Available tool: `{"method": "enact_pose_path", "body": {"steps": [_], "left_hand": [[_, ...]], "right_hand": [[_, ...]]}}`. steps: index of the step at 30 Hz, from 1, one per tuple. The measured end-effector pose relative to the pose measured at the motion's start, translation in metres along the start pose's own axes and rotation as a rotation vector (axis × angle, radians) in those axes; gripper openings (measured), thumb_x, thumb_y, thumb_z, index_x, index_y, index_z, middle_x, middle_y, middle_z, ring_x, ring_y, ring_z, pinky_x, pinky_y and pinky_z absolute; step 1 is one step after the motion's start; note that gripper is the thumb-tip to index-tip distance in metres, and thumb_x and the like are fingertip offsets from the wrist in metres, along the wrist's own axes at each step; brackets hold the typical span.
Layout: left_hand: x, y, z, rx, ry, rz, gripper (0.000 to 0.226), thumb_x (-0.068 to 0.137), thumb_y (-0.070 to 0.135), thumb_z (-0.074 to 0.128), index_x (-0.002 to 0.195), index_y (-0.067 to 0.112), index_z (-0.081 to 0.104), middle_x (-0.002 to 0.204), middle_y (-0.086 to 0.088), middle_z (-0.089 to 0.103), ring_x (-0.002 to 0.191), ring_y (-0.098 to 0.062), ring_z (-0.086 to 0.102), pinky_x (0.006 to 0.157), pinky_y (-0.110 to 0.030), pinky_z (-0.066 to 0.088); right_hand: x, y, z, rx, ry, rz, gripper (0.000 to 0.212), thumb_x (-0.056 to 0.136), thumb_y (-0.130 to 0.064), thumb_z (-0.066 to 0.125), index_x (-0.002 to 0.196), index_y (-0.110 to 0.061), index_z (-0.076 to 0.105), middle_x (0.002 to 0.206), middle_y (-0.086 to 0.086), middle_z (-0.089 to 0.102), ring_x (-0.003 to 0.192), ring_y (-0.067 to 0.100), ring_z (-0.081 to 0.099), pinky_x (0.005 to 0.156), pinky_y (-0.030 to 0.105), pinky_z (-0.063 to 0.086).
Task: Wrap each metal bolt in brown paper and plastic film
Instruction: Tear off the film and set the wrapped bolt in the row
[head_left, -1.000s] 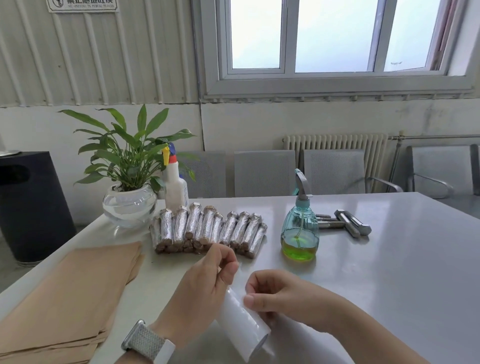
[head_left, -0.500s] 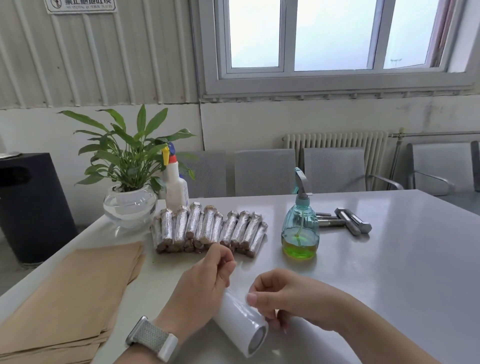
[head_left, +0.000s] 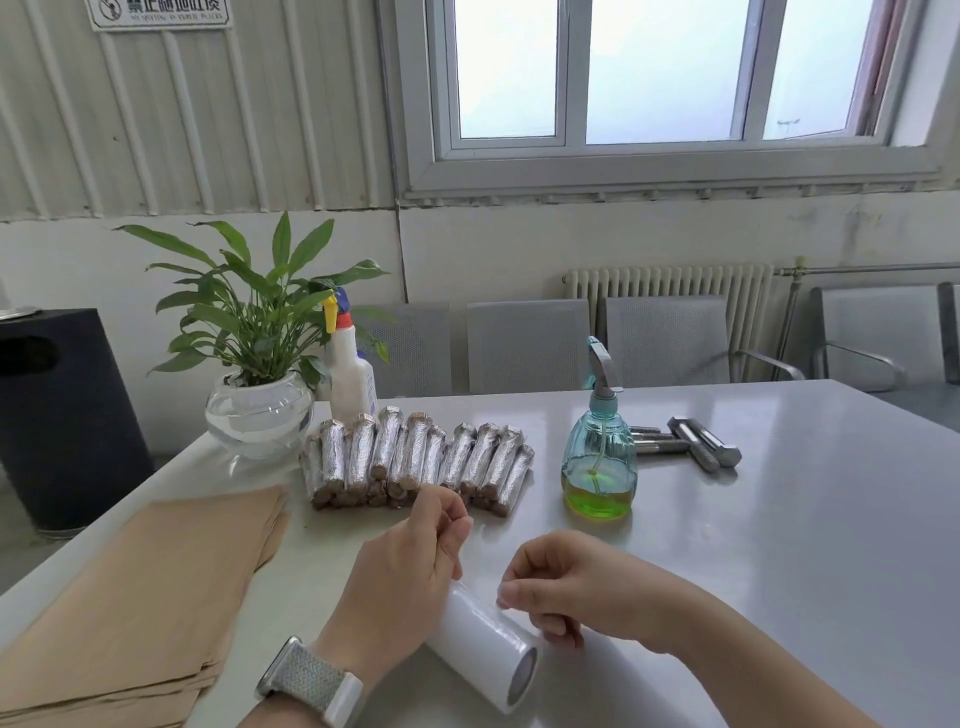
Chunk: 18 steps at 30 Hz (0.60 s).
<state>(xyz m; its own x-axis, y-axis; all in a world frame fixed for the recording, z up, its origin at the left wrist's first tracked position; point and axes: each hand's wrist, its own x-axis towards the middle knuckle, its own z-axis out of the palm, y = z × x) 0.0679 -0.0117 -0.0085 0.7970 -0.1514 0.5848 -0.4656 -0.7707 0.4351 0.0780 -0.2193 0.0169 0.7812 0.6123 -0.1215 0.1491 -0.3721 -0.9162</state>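
At frame centre, green liquid sits low in the spray bottle (head_left: 599, 462), while the film roll (head_left: 480, 640) lies angled toward lower right, left hand (head_left: 402, 582) pinching film, right hand (head_left: 563, 587) fingers curled against it.

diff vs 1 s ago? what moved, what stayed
The white roll of plastic film turned slightly, its open end now more toward the camera. Left hand lifted a little, fingers pinched above the roll; right hand stays curled at its top. Wrapped bolts, bare metal bolts and brown paper stack unchanged.
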Motion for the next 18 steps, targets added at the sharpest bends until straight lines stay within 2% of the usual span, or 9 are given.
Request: {"method": "enact_pose_path", "body": {"steps": [4,8,12,16,18], "left_hand": [[-0.001,0.0,0.0,-0.008,0.03,0.001,0.021,0.09,0.06,0.023,0.088,0.043,0.035,0.072,0.021,0.062,0.066,-0.002,0.059,0.053,-0.012,0.036],[-0.003,0.001,-0.002,-0.028,0.064,-0.021,0.021,0.091,0.058,0.025,0.088,0.04,0.036,0.076,0.024,0.063,0.069,-0.002,0.06,0.054,-0.014,0.036],[-0.004,0.001,-0.007,-0.113,0.082,-0.049,0.021,0.091,0.057,0.029,0.091,0.039,0.04,0.068,0.017,0.065,0.065,-0.005,0.059,0.056,-0.016,0.035],[0.0,0.0,-0.018,-0.247,0.015,-0.066,0.011,0.091,0.052,0.036,0.089,0.043,0.041,0.063,0.003,0.066,0.056,-0.011,0.058,0.056,-0.021,0.042],[0.003,0.001,-0.026,-0.313,-0.036,-0.083,0.01,0.091,0.05,0.038,0.086,0.042,0.042,0.061,-0.004,0.065,0.052,-0.014,0.062,0.054,-0.025,0.044]], "right_hand": [[-0.002,-0.005,0.0,0.049,0.0,0.006,0.02,0.097,-0.022,0.059,0.078,-0.017,0.062,0.059,-0.006,0.055,0.055,0.014,0.054,0.053,0.023,0.045],[0.001,-0.004,0.003,0.009,0.101,-0.025,0.017,0.094,-0.019,0.063,0.078,-0.015,0.061,0.059,-0.005,0.061,0.055,0.015,0.058,0.051,0.024,0.048],[0.0,-0.006,-0.003,-0.084,0.244,-0.102,0.017,0.087,-0.019,0.072,0.072,-0.019,0.064,0.058,0.0,0.065,0.056,0.016,0.064,0.055,0.023,0.052],[-0.001,-0.008,-0.004,-0.124,0.301,-0.147,0.018,0.087,-0.022,0.072,0.071,-0.023,0.064,0.061,-0.002,0.066,0.063,0.017,0.071,0.057,0.023,0.053],[-0.001,-0.009,-0.002,-0.177,0.307,-0.164,0.019,0.088,-0.024,0.07,0.071,-0.025,0.063,0.061,-0.007,0.065,0.064,0.015,0.071,0.061,0.03,0.057]]}}
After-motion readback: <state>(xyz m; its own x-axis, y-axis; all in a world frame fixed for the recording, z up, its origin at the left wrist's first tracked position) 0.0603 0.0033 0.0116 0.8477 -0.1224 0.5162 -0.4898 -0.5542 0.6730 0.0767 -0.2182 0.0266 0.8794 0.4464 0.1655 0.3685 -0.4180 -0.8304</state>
